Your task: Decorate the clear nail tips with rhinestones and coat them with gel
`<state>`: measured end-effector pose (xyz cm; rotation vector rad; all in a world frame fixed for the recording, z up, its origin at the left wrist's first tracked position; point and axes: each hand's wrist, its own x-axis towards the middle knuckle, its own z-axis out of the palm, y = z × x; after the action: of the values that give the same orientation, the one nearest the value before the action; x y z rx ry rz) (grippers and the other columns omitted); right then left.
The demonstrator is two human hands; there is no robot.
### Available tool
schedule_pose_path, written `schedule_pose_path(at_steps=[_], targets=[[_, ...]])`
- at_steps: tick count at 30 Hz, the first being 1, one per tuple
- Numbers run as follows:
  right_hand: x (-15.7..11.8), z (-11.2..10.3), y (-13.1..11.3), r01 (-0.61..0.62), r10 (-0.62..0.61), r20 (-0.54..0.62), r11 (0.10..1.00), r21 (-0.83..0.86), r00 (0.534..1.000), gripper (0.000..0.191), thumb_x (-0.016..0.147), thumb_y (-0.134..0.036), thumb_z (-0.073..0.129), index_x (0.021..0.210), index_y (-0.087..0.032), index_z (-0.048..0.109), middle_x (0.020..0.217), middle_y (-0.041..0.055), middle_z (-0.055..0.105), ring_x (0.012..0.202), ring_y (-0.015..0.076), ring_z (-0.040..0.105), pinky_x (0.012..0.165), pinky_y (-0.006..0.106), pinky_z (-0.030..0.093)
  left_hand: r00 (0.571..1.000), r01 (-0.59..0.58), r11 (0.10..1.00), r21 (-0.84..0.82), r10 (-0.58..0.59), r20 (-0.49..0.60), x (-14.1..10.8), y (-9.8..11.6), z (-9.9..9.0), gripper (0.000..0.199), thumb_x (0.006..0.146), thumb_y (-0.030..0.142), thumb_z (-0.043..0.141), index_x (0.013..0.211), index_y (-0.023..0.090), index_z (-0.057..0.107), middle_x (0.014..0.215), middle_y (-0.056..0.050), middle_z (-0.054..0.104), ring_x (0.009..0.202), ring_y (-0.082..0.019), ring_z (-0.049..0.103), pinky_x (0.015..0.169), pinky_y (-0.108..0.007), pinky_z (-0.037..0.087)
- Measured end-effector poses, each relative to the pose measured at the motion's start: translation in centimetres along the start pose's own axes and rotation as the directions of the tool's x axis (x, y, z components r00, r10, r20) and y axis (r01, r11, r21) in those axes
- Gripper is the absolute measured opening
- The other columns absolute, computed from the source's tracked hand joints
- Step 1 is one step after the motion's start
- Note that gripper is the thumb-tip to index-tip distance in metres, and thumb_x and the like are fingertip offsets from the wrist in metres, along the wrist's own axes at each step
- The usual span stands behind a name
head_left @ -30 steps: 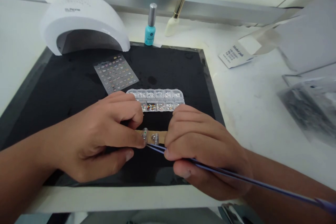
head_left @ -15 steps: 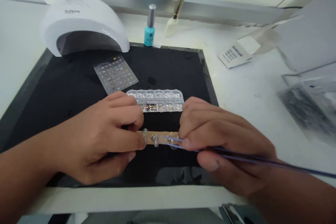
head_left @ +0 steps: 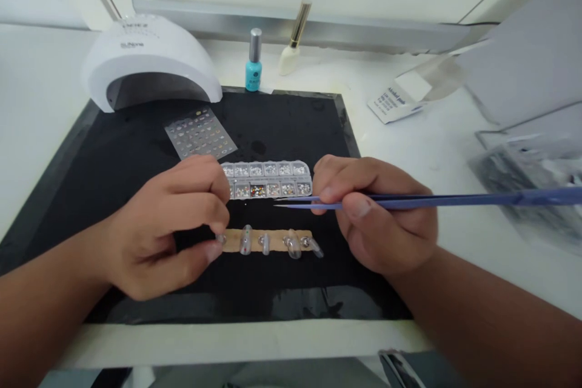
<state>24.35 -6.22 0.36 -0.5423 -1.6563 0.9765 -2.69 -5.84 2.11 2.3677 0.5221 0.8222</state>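
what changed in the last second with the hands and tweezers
The right hand has lifted up and right off the tan nail strip, carrying the blue tweezers, now level, tips clear of the strip, just below the rhinestone case. The left hand sits at the strip's left end, unclear if gripping. The case and UV lamp stayed put.

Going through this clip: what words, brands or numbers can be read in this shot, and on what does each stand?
"SUNone" on the white nail lamp.
"Alcohol pads" on the white packet.
Too small or blurred to read: the marking on top of the lamp, the packet's fine print, the label on the teal polish bottle.
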Motion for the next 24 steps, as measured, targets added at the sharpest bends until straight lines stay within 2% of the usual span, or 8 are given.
schedule_pose_path(at_steps=[4, 6, 9, 15, 19, 22, 24], targets=[[0.0, -0.3, 0.6, -0.029, 0.029, -0.077, 1.0, 0.005, 0.997, 0.018, 0.1, -0.031, 0.061, 0.09, -0.019, 0.068, 0.077, 0.0012, 0.062, 0.068, 0.0146, 0.057, 0.063, 0.03, 0.044, 0.992, 0.064, 0.998, -0.005, -0.064, -0.105, -0.3, -1.4, -0.5, 0.021, 0.087, 0.006, 0.058, 0.081, 0.022, 0.045, 0.082, 0.0, 0.051, 0.076, -0.016, 0.052, 0.069, -0.033, 0.045], [0.0, -0.4, 0.9, -0.064, 0.062, -0.108, 0.998, -0.015, 0.992, 0.018, 0.099, -0.033, 0.063, 0.09, -0.019, 0.068, 0.077, 0.0005, 0.062, 0.068, 0.0144, 0.057, 0.063, 0.03, 0.045, 0.971, 0.107, 0.994, 0.007, -0.103, -0.213, -0.5, -2.2, -0.5, 0.025, 0.089, 0.007, 0.058, 0.077, 0.021, 0.041, 0.08, 0.001, 0.051, 0.074, -0.015, 0.052, 0.068, -0.031, 0.045], [0.2, -0.5, 1.0, -0.077, 0.073, -0.124, 0.997, -0.027, 0.99, 0.02, 0.099, -0.035, 0.063, 0.089, -0.018, 0.067, 0.076, -0.0006, 0.061, 0.067, 0.0135, 0.057, 0.061, 0.028, 0.044, 0.953, 0.133, 0.99, 0.045, -0.115, -0.28, -0.7, -2.8, -0.1, 0.027, 0.092, 0.006, 0.056, 0.077, 0.021, 0.038, 0.079, 0.001, 0.05, 0.074, -0.014, 0.051, 0.068, -0.03, 0.044], [0.4, 0.5, 0.5, -0.076, 0.072, -0.183, 0.997, -0.016, 0.98, 0.023, 0.098, -0.033, 0.059, 0.082, -0.017, 0.063, 0.07, -0.0028, 0.06, 0.061, 0.0109, 0.057, 0.06, 0.025, 0.047, 0.939, 0.142, 0.984, 0.105, -0.101, -0.328, -0.3, -1.9, 0.2, 0.016, 0.093, 0.013, 0.058, 0.08, 0.021, 0.052, 0.076, 0.0, 0.056, 0.073, -0.015, 0.053, 0.068, -0.03, 0.044], [0.8, 0.0, -0.6, -0.034, 0.028, -0.246, 0.999, -0.021, 0.969, 0.025, 0.098, -0.033, 0.059, 0.078, -0.018, 0.062, 0.066, -0.0028, 0.06, 0.061, 0.0114, 0.057, 0.061, 0.025, 0.047, 0.941, 0.186, 0.978, 0.091, -0.151, -0.304, 0.8, -1.4, -0.2, 0.015, 0.097, 0.016, 0.053, 0.082, 0.019, 0.058, 0.08, -0.002, 0.058, 0.076, -0.015, 0.054, 0.071, -0.031, 0.045], [1.8, -1.4, -2.1, 0.043, -0.047, -0.294, 0.999, -0.019, 0.955, 0.027, 0.097, -0.036, 0.06, 0.075, -0.02, 0.062, 0.061, -0.0038, 0.059, 0.057, 0.0111, 0.055, 0.059, 0.026, 0.044, 0.96, 0.22, 0.972, 0.081, -0.201, -0.194, 2.0, -1.3, -0.1, 0.012, 0.097, 0.019, 0.053, 0.09, 0.018, 0.063, 0.084, -0.002, 0.061, 0.077, -0.015, 0.056, 0.071, -0.029, 0.046], [2.7, -2.5, -3.3, 0.083, -0.083, -0.282, 0.996, -0.012, 0.956, 0.028, 0.096, -0.037, 0.062, 0.074, -0.02, 0.06, 0.059, -0.0045, 0.057, 0.053, 0.0112, 0.054, 0.056, 0.026, 0.044, 0.971, 0.23, 0.969, 0.089, -0.222, -0.091, 2.9, -1.6, 0.2, 0.01, 0.095, 0.022, 0.058, 0.099, 0.018, 0.066, 0.092, -0.004, 0.064, 0.085, -0.017, 0.06, 0.079, -0.032, 0.049]])
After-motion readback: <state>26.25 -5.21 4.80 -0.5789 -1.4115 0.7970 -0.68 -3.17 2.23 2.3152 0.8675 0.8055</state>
